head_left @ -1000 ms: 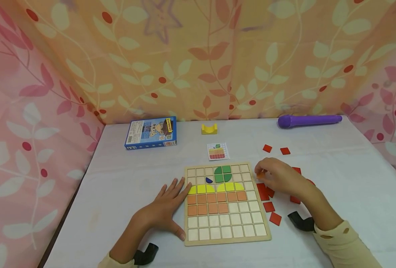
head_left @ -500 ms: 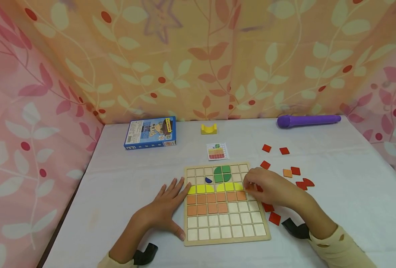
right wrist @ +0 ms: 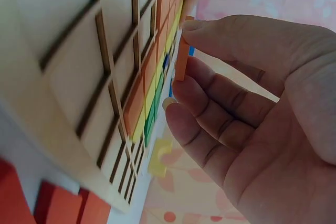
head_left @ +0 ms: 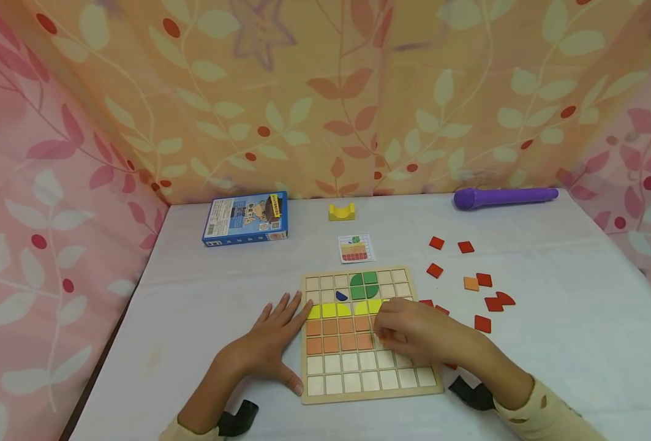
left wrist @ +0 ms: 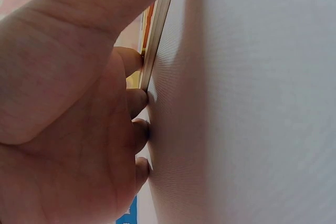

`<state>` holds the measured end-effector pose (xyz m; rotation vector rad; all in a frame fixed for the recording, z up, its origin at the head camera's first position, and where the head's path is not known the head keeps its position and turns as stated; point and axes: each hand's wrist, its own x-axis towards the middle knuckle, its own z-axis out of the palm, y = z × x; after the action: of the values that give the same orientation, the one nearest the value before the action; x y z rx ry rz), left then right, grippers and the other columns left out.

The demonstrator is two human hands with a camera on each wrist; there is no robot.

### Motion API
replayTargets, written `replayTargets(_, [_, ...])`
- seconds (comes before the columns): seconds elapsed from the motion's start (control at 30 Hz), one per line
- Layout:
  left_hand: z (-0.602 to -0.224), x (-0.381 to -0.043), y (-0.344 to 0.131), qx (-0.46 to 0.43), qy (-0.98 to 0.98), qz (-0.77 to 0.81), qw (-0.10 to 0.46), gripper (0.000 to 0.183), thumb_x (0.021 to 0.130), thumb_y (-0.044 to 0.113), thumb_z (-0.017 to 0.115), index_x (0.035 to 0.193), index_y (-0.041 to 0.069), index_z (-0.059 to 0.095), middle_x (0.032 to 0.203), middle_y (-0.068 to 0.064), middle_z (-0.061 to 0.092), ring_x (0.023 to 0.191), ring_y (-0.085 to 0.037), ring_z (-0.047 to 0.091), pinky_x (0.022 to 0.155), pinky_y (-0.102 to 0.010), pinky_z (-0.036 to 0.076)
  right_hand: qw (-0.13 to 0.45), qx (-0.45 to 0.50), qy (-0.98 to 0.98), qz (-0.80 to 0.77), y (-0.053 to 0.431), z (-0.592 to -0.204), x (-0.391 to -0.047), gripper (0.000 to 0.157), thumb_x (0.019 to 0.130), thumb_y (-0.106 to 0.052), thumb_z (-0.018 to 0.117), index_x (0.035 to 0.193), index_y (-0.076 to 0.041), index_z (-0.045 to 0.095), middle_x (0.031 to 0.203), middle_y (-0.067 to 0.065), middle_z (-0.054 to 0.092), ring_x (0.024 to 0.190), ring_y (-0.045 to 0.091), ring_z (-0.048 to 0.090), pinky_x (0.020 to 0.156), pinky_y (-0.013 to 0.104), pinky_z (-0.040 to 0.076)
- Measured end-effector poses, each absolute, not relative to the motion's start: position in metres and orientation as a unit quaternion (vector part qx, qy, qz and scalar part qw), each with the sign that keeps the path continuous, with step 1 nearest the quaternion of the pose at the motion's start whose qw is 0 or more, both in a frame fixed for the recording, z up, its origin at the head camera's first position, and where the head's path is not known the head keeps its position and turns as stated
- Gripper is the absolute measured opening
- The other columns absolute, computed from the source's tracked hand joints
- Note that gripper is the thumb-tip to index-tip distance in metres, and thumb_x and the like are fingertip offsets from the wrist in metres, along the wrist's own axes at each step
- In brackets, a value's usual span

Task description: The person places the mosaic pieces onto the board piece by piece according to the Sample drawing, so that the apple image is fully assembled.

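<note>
My right hand (head_left: 419,331) is over the right part of a wooden grid board (head_left: 319,398). In the right wrist view its thumb and fingertips pinch an orange square tile (right wrist: 182,56), held on edge close to the grid. My left hand (head_left: 270,343) lies flat with fingers spread at the board's left edge; index fingertip and thumb tip are right at the frame. In the grid sit green tiles (head_left: 364,286), a dark blue piece (head_left: 342,296), a row of yellow tiles (head_left: 329,310) and orange tiles (head_left: 331,345). My right hand hides several cells.
Loose red tiles (head_left: 482,324) and one orange tile (head_left: 471,283) lie right of the board. Behind it are a picture card (head_left: 355,249), a yellow notched block (head_left: 342,212), a blue box (head_left: 245,218) and a purple microphone (head_left: 504,198). A patterned curtain (head_left: 325,98) hangs behind the table.
My right hand has moved left from the loose tiles onto the board, bringing the orange tile with it. The left hand has stayed at the board's left edge.
</note>
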<state>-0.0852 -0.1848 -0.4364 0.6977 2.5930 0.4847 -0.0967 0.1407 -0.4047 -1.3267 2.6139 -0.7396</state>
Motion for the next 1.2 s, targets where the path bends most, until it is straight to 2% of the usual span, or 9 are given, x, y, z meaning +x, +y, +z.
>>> replayTargets(0.33, [-0.4357, -0.0847, -0.1857, 0.253, 0.929, 0.178, 0.206, 0.143, 0.05, 0.069, 0.089, 0.162, 0.017, 0.017, 0.168, -0.01, 0.001, 0.152, -0.034, -0.005, 0.119, -0.057, 0.001, 0.073, -0.438, 0.866, -0.228, 0.1319, -0.411, -0.0944, 0.016, 0.086, -0.006, 0.076, 0.088, -0.019, 0.066, 0.082, -0.011, 0.055, 0.079, 0.007, 0.048, 0.069, 0.018, 0.048])
replayTargets(0.97, [-0.4356, -0.0851, -0.1847, 0.252, 0.929, 0.177, 0.203, 0.143, 0.049, 0.069, 0.089, 0.162, 0.018, 0.018, 0.168, -0.009, 0.002, 0.152, -0.033, -0.005, 0.119, -0.058, 0.001, 0.091, -0.41, 0.885, -0.202, 0.1315, -0.4148, -0.0944, 0.016, 0.087, -0.01, 0.078, 0.087, -0.02, 0.065, 0.083, -0.011, 0.055, 0.08, 0.008, 0.05, 0.072, 0.022, 0.05])
replayTargets(1.2, [-0.4355, -0.085, -0.1851, 0.256, 0.928, 0.179, 0.203, 0.143, 0.049, 0.068, 0.09, 0.162, 0.017, 0.018, 0.168, -0.01, 0.003, 0.152, -0.034, -0.004, 0.119, -0.058, 0.002, 0.102, -0.395, 0.887, -0.214, 0.1396, -0.408, -0.0994, 0.016, 0.086, -0.009, 0.078, 0.092, -0.02, 0.069, 0.084, -0.013, 0.056, 0.08, 0.008, 0.051, 0.073, 0.025, 0.05])
